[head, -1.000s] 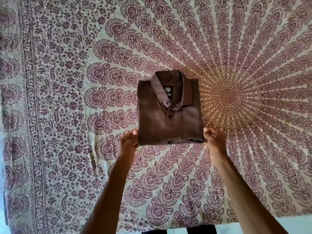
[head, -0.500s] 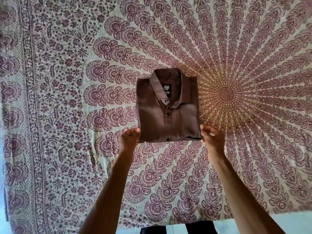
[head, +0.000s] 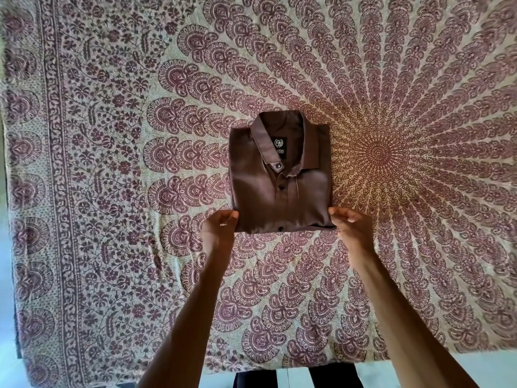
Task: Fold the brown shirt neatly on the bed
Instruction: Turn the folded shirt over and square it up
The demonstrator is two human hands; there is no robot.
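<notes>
While both hands worked at the near edge of the brown shirt (head: 279, 197), the left hand (head: 219, 229) had its fingers curled in on the near left corner and pinched the cloth there. The right hand (head: 353, 229) pinched the near right corner in the same way, fingertips bent onto the fold. Both forearms reached forward from the bottom of the view, well apart, with the shirt's near edge spanning the space between the two hands. The shirt itself lay folded into a compact rectangle, front side up, with its near edge doubled over in layers. Three dark buttons (head: 280, 187) ran down the placket, the lowest just by the near edge. At the far end the collar (head: 260, 133) stood spread open around a black label (head: 279, 145) whose lettering was too small to read. The shirt rested flat on the bed (head: 84, 247), roughly in the middle of a cream cover (head: 179, 289) printed with maroon paisley and floral patterns. The round centre of the mandala print (head: 377, 155) lay just beside the shirt's right edge. Along the bottom right, a strip of pale floor (head: 447, 369) showed beyond the cover.
</notes>
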